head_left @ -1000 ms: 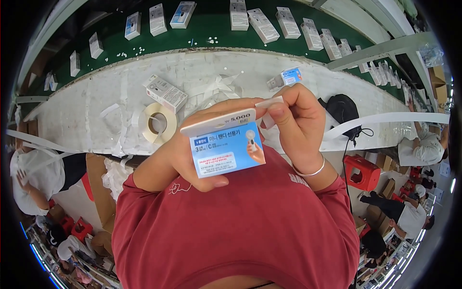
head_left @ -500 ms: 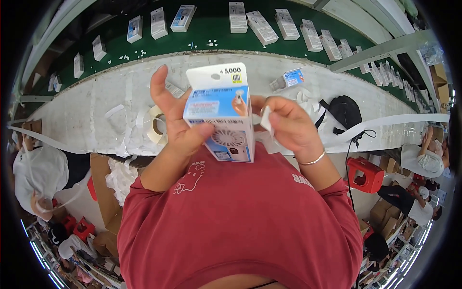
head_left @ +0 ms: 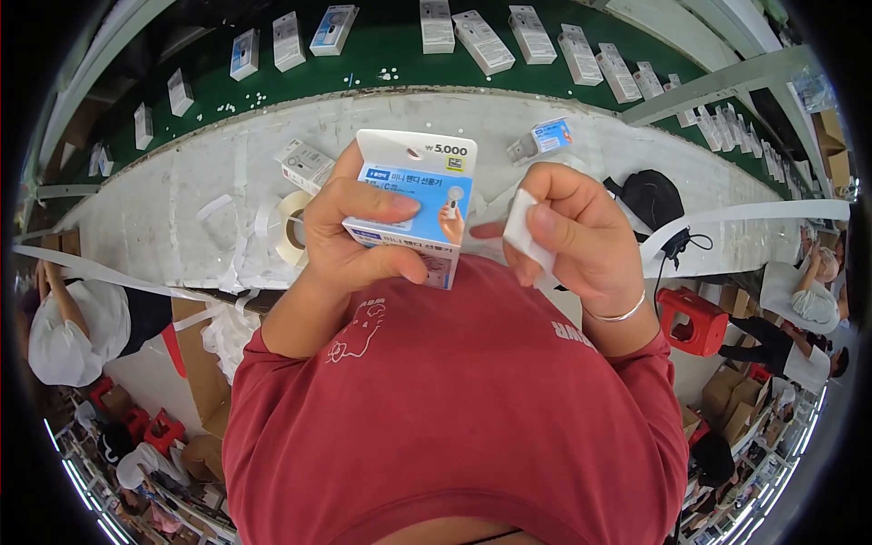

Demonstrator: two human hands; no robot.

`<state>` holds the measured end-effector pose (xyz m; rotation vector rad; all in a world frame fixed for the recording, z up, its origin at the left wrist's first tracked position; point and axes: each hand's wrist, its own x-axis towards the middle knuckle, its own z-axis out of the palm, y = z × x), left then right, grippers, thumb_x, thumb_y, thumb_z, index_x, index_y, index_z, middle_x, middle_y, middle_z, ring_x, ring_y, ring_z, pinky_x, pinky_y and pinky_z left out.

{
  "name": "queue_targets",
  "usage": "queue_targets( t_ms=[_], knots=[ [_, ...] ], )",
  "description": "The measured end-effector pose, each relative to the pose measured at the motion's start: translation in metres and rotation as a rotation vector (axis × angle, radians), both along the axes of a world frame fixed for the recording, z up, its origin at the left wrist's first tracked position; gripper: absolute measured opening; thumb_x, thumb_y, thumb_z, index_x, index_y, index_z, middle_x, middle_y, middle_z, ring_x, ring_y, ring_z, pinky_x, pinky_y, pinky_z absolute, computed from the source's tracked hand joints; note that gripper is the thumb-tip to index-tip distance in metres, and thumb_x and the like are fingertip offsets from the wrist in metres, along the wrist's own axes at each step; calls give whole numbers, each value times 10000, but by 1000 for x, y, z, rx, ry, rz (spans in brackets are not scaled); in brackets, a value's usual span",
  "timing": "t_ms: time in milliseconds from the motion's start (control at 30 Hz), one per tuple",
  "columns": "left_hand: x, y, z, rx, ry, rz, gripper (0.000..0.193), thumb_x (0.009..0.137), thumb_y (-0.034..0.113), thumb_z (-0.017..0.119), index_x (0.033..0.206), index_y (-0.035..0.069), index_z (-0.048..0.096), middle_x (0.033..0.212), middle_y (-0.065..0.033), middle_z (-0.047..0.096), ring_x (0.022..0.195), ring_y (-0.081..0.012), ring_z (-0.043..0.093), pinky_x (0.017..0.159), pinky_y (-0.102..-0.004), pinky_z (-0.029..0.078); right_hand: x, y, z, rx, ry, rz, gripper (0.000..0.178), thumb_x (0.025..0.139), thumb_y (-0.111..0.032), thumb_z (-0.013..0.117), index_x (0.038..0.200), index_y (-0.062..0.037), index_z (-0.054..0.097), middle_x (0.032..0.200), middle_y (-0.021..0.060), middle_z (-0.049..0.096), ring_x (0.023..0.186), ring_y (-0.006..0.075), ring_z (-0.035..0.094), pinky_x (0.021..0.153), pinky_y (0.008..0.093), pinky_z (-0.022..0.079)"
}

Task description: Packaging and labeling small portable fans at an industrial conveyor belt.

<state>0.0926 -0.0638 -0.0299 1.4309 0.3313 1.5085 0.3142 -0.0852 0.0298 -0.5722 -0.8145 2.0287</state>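
The left hand (head_left: 331, 227) grips a blue and white carton with a white hanging tab (head_left: 424, 189), its thumb and a finger across the near side, and the carton sits above the chest at twelve o'clock. The right hand (head_left: 586, 241), at the carton's three o'clock, pinches a white, flat, folded-looking piece (head_left: 525, 225) (paper or film, I cannot tell which). Half a second ago, the left fingers were spread and the carton's fan picture faced the wearer; now the grip is closed and the blue panel is tipped toward view, so the carton appears steadied one-handed, leaving the right hand to manage the white piece. Farther out lie a cream-coloured tape roll (head_left: 281, 243) at nine o'clock, a grey-and-blue box (head_left: 551, 135) at two, and a green belt (head_left: 391, 50) at twelve.
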Motion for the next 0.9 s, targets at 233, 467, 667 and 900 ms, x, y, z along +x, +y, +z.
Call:
queue_targets(
  t_ms=[233, 467, 667, 900],
  knots=[
    [-8, 6, 5, -5, 168, 11, 514, 493, 424, 849, 828, 160, 562, 1089, -182, 532, 917, -276, 595, 749, -322, 488, -12, 1, 11, -47, -166, 37, 57, 852, -25, 584, 886, 8, 552, 704, 70, 594, 520, 114, 563, 520, 182, 454],
    [-10, 9, 5, 58, 113, 13, 438, 526, 271, 873, 868, 103, 656, 1040, -184, 559, 855, -249, 599, 692, -296, 494, -20, 8, 12, -41, -176, 42, 67, 850, -30, 593, 889, 10, 555, 696, 60, 583, 512, 103, 547, 512, 177, 447],
    [-13, 11, 4, 107, 137, 58, 428, 533, 276, 872, 866, 107, 664, 1023, -172, 558, 794, -219, 580, 648, -272, 473, -25, 11, 13, -77, -202, 52, 63, 848, -29, 594, 878, 13, 557, 698, 61, 583, 501, 102, 541, 503, 172, 443],
    [-16, 13, 3, 163, 174, 81, 427, 540, 287, 871, 873, 116, 666, 1005, -164, 554, 744, -187, 541, 605, -250, 445, -28, 14, 14, -106, -245, 74, 45, 838, -21, 592, 847, 10, 561, 694, 63, 581, 487, 99, 535, 462, 164, 425]
  ],
)
